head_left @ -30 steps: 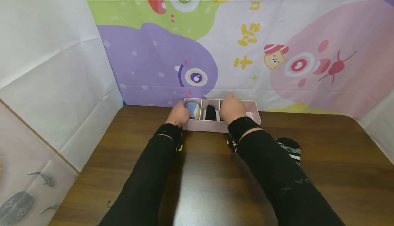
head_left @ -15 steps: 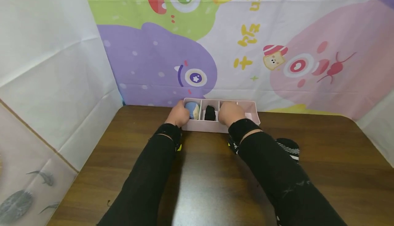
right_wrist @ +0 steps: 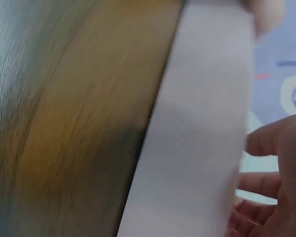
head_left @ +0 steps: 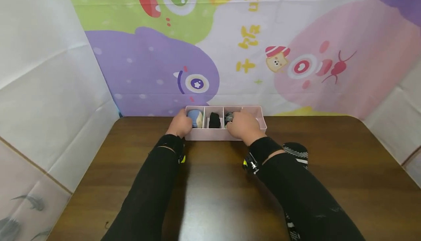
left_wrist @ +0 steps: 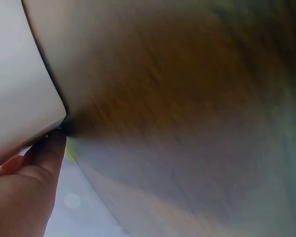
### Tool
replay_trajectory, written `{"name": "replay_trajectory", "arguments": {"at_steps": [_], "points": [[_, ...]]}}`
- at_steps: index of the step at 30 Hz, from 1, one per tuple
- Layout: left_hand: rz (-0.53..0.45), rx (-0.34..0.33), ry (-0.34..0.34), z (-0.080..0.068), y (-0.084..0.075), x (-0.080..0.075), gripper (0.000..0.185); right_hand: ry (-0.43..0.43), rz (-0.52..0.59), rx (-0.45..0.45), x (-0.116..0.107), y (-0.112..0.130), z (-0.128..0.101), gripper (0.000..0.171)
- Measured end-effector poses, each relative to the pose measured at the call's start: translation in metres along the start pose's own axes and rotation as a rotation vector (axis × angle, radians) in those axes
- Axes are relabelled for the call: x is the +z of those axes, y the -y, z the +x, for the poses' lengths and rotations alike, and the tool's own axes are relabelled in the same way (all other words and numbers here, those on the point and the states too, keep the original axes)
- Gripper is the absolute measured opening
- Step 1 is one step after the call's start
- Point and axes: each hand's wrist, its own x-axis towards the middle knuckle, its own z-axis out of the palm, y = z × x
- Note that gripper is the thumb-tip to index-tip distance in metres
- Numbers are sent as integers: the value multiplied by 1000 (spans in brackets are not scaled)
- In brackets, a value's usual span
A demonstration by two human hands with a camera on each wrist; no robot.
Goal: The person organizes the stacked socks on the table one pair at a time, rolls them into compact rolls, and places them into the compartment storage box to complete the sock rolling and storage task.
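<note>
A pink tray with several compartments stands at the table's far edge, against the backdrop. A blue sock ball fills its left compartment, a black sock roll the one beside it, and a dark grey roll the third. My left hand grips the tray's left end; in the left wrist view its fingers touch the tray's corner. My right hand lies over the front wall by the third compartment. Its fingers curl over that wall.
A black sock with white stripes lies on the brown wooden table, just right of my right forearm. A cartoon-printed cloth hangs behind the tray, and white sheets close off both sides.
My right hand has drawn back from deep in the third compartment to the tray's front wall, uncovering the dark grey roll. The left hand stays on the tray's end. The view shifted slightly.
</note>
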Motion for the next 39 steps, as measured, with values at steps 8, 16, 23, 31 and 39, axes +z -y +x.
{"name": "replay_trajectory", "arguments": {"at_steps": [8, 16, 23, 31, 39], "points": [[1, -12, -28, -3, 13, -13, 57, -85, 159, -137, 0, 4, -13, 23], [-24, 3, 25, 2, 11, -14, 56, -106, 142, -136, 14, 2, -16, 18], [343, 206, -91, 4, -19, -26, 67, -65, 240, -191, -5, -17, -23, 39], [665, 708, -56, -63, -72, 4, 57, -9, 338, -272, -53, -35, -72, 40], [866, 1008, 45, -151, -77, 55, 61, -52, 21, -309, -49, -73, -124, 33]]}}
